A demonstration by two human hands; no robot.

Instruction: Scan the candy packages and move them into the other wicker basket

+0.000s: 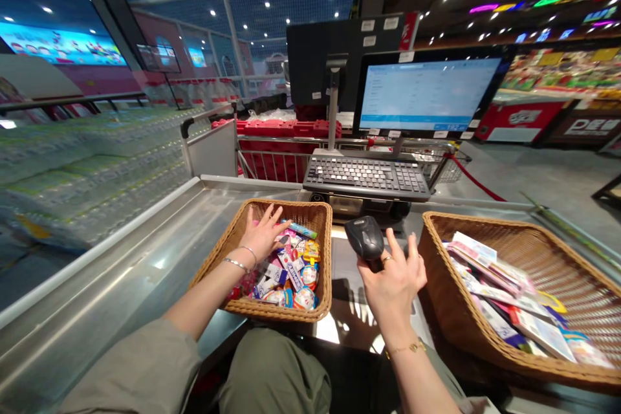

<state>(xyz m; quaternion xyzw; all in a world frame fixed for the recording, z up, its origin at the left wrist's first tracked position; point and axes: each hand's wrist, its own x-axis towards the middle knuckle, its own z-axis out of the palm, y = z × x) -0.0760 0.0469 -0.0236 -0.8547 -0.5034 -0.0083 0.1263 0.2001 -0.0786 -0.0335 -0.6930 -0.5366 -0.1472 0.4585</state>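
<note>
My left hand (261, 233), fingers spread, is over the left wicker basket (326, 259), above a jumble of small packaged goods. Among these are round wrapped packs (305, 298), a thin blue tube (303, 229) and a yellow pack (310, 251). I cannot make out anything held in that hand. A black barcode scanner (365, 237) is in my right hand (394, 278), between the two baskets. The thumb and palm are against its handle while other fingers stick out, and the grip is partly hidden.
To the right, another wicker basket (436, 284) contains several flat packages (543, 320). Beyond the metal counter (160, 259) stand a keyboard (366, 174), a lit monitor (427, 94) and a shopping cart (276, 162). Stacked bottle packs (97, 181) are at the left.
</note>
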